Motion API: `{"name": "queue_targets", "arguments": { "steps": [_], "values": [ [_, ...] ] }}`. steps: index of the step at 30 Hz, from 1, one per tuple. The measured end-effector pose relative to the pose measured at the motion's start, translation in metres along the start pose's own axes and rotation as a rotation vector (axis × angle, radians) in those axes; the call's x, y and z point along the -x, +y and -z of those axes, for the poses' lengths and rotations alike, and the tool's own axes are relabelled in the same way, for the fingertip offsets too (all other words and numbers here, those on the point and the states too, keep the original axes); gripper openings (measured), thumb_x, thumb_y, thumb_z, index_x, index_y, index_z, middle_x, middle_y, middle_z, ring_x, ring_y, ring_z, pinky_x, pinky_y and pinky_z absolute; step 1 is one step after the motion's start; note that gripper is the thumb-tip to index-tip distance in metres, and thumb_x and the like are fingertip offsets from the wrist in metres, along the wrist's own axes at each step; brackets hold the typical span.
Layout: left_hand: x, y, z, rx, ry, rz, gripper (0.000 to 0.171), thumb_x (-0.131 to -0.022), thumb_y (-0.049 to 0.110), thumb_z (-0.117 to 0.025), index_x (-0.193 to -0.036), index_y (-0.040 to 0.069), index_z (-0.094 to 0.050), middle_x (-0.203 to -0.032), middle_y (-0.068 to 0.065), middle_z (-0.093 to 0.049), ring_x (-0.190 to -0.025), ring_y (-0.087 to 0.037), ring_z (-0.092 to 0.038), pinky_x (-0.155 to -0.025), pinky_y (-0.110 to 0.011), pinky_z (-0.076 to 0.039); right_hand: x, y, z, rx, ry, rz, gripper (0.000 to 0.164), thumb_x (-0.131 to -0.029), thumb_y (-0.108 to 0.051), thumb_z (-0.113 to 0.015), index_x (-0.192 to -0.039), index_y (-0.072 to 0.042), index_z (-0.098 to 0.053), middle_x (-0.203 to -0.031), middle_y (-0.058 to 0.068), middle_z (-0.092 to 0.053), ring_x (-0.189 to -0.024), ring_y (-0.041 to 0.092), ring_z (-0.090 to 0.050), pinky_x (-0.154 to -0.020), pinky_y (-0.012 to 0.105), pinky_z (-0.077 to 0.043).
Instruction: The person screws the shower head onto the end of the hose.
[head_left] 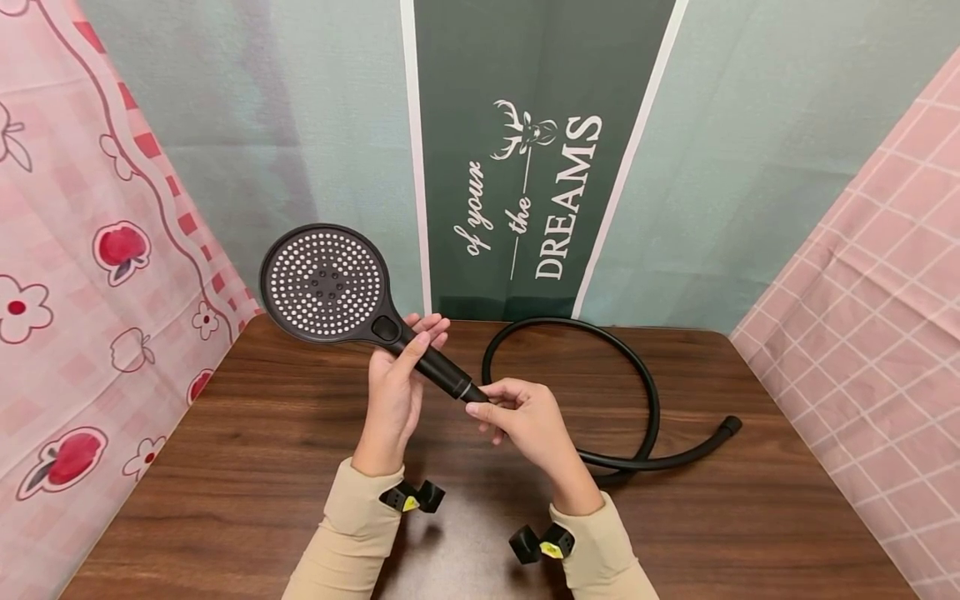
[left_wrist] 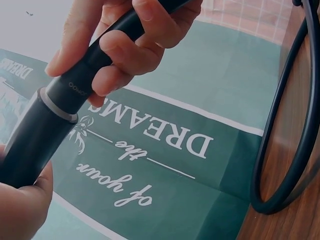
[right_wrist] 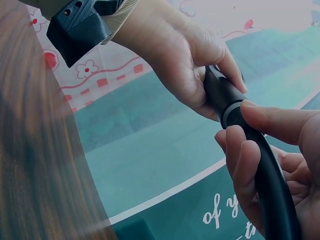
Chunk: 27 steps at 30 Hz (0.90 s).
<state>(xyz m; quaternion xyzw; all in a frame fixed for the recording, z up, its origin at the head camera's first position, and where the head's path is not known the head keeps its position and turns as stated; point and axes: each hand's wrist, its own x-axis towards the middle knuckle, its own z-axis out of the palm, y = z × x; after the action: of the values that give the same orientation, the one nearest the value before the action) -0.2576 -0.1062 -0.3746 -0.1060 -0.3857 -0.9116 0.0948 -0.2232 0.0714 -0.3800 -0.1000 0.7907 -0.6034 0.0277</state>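
A black handheld shower head [head_left: 325, 283] with a round face of pale nozzles is held up over the table, tilted with its face toward the upper left. My left hand [head_left: 395, 392] grips its handle [head_left: 442, 371], thumb across the front. At the handle's lower end my right hand [head_left: 525, 417] pinches the end fitting of a black shower hose [head_left: 648, 400]. In the left wrist view a pale ring [left_wrist: 57, 107] shows where handle and hose fitting [left_wrist: 80, 82] meet. The right wrist view has the hose [right_wrist: 275, 195] running down through my right fingers.
The hose loops over the brown wooden table [head_left: 247, 467], its free end [head_left: 729, 427] lying at the right. Behind stands a green cloth backdrop [head_left: 480, 100] with lettering. Pink patterned cloths hang at the left [head_left: 75, 292] and right [head_left: 885, 333]. Both wrists wear small black cameras.
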Motion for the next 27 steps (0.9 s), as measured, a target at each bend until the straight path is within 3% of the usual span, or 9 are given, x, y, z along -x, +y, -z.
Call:
{"name": "queue_targets", "arguments": {
  "steps": [8,15,22,27],
  "values": [
    [0.000,0.004,0.003,-0.024,-0.008,0.026,0.027,-0.101,0.001,-0.050,-0.127,0.003,-0.043,-0.113,-0.005,-0.070,-0.108,-0.014,-0.071,-0.102,-0.030,-0.055,0.001,0.000,-0.002,-0.020,0.045,-0.004,0.022,-0.083,-0.011,-0.080,-0.099,0.001,-0.073,-0.079,0.022,-0.073,-0.049,0.009,-0.060,-0.048,0.027,-0.055],
    [-0.003,0.009,0.006,-0.045,0.003,0.057,0.034,-0.100,0.001,-0.051,-0.132,-0.003,-0.042,-0.117,-0.008,-0.070,-0.110,-0.014,-0.070,-0.103,-0.030,-0.054,0.002,-0.002,-0.002,-0.025,0.074,-0.001,0.021,-0.082,-0.010,-0.080,-0.099,0.001,-0.073,-0.079,0.018,-0.074,-0.051,0.008,-0.062,-0.048,0.026,-0.055],
    [-0.004,0.011,0.008,-0.046,0.015,0.101,0.033,-0.100,-0.001,-0.048,-0.132,-0.003,-0.041,-0.117,-0.007,-0.070,-0.110,-0.013,-0.070,-0.102,-0.028,-0.054,0.002,-0.001,-0.002,-0.040,0.080,0.002,0.021,-0.083,-0.011,-0.080,-0.097,0.002,-0.073,-0.078,0.027,-0.071,-0.051,0.011,-0.060,-0.048,0.026,-0.055],
    [-0.006,0.013,0.012,-0.027,0.008,0.076,0.037,-0.100,0.001,-0.052,-0.135,-0.004,-0.040,-0.120,-0.009,-0.069,-0.112,-0.014,-0.069,-0.105,-0.028,-0.052,0.002,-0.001,-0.001,-0.054,0.085,0.007,0.021,-0.083,-0.012,-0.080,-0.097,0.002,-0.073,-0.069,0.016,-0.069,-0.050,0.010,-0.058,-0.047,0.024,-0.053]
  ]
}}
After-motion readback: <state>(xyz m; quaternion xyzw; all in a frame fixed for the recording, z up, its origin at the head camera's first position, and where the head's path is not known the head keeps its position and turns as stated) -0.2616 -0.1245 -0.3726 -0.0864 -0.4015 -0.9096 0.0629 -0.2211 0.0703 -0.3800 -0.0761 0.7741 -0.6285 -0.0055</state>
